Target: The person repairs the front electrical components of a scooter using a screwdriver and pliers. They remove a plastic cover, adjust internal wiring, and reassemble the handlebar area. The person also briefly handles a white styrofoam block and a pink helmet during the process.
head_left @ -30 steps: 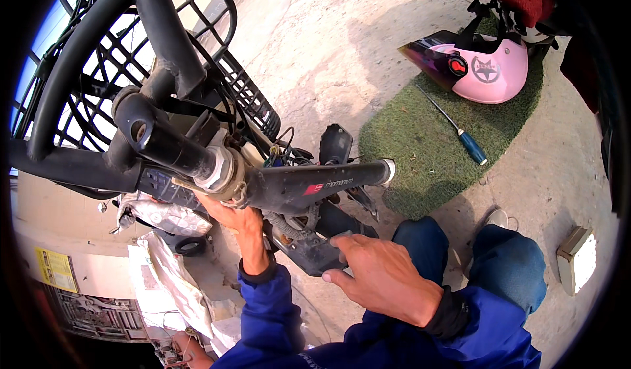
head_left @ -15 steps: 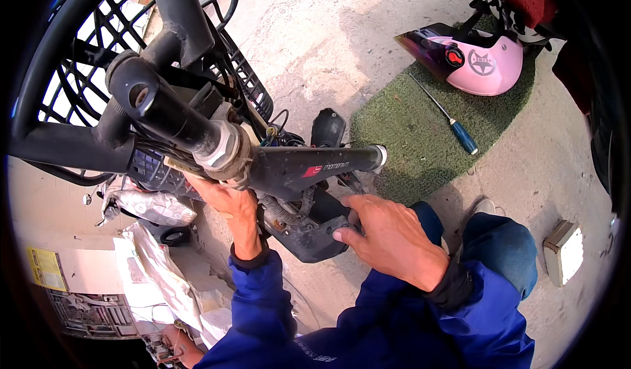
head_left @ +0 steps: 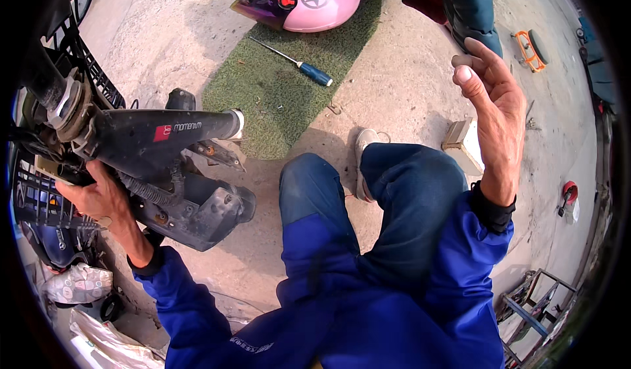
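At the left stands a black bike frame (head_left: 141, 135), partly stripped down, with a bare steering column and a ringed metal headset nut (head_left: 66, 102). My left hand (head_left: 105, 201) is at its front, below the nut, fingers curled around a part I cannot make out; the fingertips are hidden. A ribbed cable sleeve (head_left: 148, 190) runs close to that hand, above a scuffed dark plastic cover (head_left: 207, 218). My right hand (head_left: 501, 119) is raised at the right, away from the bike. Its fingers are apart and slightly bent, with nothing in them.
On a green mat (head_left: 263, 99) lies a blue-handled screwdriver (head_left: 315, 73), with a pink helmet (head_left: 328, 7) beyond. A pale box (head_left: 463, 145) sits by my right knee. Another person's leg (head_left: 470, 7), an orange-framed stool (head_left: 529, 50) and a metal rack (head_left: 532, 310) are farther right.
My right hand has left the bike's plastic cover and swung up to the right. My left hand stays at the bike's front. The view has turned right.
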A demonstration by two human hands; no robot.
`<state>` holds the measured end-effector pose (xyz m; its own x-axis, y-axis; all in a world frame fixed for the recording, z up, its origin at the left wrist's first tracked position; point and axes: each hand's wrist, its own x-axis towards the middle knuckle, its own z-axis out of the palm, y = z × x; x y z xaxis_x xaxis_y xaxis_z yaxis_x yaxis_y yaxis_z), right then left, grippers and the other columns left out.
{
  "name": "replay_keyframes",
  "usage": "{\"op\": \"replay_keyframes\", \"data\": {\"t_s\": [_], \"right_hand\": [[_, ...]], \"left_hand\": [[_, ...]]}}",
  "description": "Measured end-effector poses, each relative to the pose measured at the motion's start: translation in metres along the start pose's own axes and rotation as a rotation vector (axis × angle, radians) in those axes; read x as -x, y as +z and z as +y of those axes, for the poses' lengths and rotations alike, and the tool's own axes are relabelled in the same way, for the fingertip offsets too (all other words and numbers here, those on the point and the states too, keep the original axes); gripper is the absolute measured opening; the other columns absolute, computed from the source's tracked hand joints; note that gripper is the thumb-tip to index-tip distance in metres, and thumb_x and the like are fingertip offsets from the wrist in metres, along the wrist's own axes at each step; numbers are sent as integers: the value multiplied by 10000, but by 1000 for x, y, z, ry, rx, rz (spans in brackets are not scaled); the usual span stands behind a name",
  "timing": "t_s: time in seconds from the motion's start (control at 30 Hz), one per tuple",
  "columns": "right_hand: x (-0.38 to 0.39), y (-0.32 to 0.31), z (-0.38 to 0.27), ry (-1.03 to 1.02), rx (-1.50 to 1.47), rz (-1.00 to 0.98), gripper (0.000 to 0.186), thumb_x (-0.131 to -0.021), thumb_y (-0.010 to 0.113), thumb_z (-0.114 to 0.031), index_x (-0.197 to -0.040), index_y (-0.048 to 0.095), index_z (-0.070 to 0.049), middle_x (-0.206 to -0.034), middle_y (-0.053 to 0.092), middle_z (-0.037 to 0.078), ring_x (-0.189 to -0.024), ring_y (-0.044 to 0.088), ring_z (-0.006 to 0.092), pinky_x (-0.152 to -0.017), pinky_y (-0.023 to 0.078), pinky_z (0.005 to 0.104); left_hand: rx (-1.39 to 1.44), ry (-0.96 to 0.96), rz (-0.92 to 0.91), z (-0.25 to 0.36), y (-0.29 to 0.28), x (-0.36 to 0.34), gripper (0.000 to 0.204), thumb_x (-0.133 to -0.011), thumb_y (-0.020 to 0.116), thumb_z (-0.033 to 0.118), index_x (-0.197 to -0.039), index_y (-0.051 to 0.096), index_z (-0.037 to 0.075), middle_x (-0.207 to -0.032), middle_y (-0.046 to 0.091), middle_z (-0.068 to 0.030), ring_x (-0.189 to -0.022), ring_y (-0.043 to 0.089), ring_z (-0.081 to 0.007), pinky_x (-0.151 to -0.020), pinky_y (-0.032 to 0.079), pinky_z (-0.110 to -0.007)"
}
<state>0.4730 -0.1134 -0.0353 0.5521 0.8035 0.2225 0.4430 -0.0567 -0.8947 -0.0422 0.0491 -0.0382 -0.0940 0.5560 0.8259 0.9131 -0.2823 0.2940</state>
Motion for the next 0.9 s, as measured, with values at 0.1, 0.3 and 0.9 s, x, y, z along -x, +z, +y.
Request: {"op": "replay_keyframes", "data": {"t_s": [0.1, 0.3, 0.9], "right_hand": [[19, -57, 54, 150, 136, 113, 633, -970, 825, -319, -1458, 608, 20, -1138, 737, 124, -1040, 706, 190, -912, 561, 324], [92, -151, 268, 568, 554, 154, 922, -846, 858, -455, -1521, 495, 59, -1299, 701, 296, -1198, 703, 388, -1019, 551, 449], [28, -215, 497, 471, 990, -203, 1164, -734, 947, -354, -1649, 304, -32, -1686, 352, 250, -1524, 408, 413, -1225, 419, 481]], "left_hand": [[-105, -37, 17, -39, -1, -3, 522, -939, 771, 347, -1262, 586, -20, -1146, 686, -155, -944, 679, -282, -858, 539, -413], [-132, -134, -40, -29, 10, -4, 622, -964, 755, 451, -1376, 591, 15, -1218, 715, -178, -1060, 709, -333, -927, 537, -430], [-314, -111, -151, -75, -27, -17, 646, -1044, 607, 530, -1405, 481, 9, -1130, 683, -225, -1020, 667, -402, -923, 491, -466]]}}
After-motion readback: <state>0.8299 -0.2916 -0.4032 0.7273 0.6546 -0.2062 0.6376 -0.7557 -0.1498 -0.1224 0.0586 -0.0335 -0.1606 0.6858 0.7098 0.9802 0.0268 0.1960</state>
